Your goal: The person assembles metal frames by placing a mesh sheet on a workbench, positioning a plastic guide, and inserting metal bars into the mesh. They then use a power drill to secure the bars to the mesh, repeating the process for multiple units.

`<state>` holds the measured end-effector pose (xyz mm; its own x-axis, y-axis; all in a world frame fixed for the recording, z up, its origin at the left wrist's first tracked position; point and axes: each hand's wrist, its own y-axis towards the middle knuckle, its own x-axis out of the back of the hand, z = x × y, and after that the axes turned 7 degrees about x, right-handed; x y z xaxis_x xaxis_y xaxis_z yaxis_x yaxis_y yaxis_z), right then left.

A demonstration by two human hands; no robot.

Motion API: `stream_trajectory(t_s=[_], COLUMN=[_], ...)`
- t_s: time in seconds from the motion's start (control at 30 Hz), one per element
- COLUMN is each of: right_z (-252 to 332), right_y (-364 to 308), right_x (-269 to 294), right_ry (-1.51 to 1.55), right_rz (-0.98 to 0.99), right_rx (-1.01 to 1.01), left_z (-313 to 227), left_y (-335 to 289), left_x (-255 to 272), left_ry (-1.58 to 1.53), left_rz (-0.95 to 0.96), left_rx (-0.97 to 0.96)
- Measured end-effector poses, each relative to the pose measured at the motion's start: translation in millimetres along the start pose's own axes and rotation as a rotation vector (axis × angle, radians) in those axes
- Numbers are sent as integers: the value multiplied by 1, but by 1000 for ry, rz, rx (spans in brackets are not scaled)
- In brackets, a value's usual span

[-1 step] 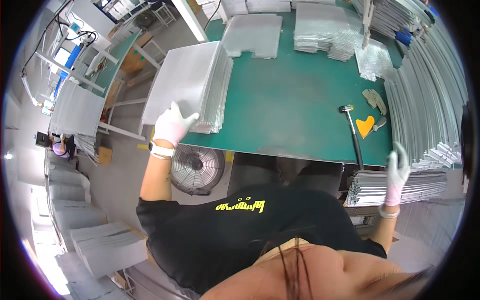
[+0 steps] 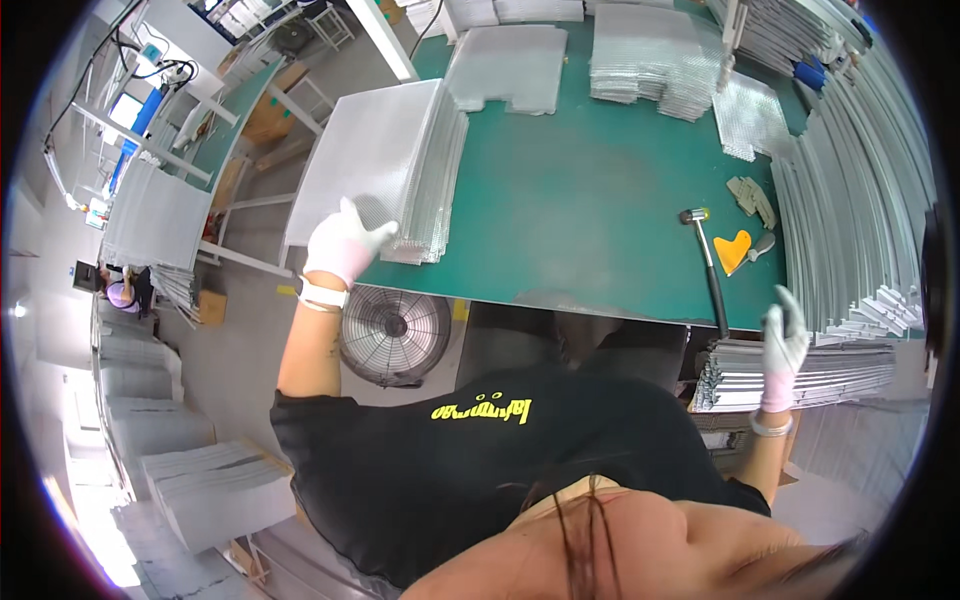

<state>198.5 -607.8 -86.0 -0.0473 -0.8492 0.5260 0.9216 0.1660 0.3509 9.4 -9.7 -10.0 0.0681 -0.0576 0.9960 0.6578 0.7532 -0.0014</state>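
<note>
The white-gloved left hand (image 2: 340, 245), thumb spread, is at the silvery rectangular sheet stack (image 2: 375, 140) over the green table's (image 2: 570, 200) left edge; the white-gloved right hand (image 2: 786, 345), fingers parted, has edged leftward, stack unmoved.

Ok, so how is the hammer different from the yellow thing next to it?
The hammer is long and thin, while the yellow thing is short and wide. The hammer is mostly black and silver; the yellow thing is bright orange-yellow. The hammer's handle reaches the table's near edge, but the yellow thing lies farther in. Both lie on the green table.
</note>
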Motion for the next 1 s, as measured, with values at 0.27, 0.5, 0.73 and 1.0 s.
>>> stream_trajectory(t_s=[0.27, 0.5, 0.73, 1.0], right_z=[9, 4, 35, 8], right_y=[-39, -43, -17, 33], right_x=[-45, -40, -78, -205], right_ry=[189, 240, 150, -116], right_rz=[135, 152, -45, 463], right_rx=[-173, -217, 336, 565], left_z=[3, 59, -101, -237], left_y=[21, 21, -111, -115], left_x=[78, 196, 108, 38], left_ry=[120, -680, -265, -717], left_rz=[36, 68, -172, 36], left_rx=[-68, 16, -614, -1190])
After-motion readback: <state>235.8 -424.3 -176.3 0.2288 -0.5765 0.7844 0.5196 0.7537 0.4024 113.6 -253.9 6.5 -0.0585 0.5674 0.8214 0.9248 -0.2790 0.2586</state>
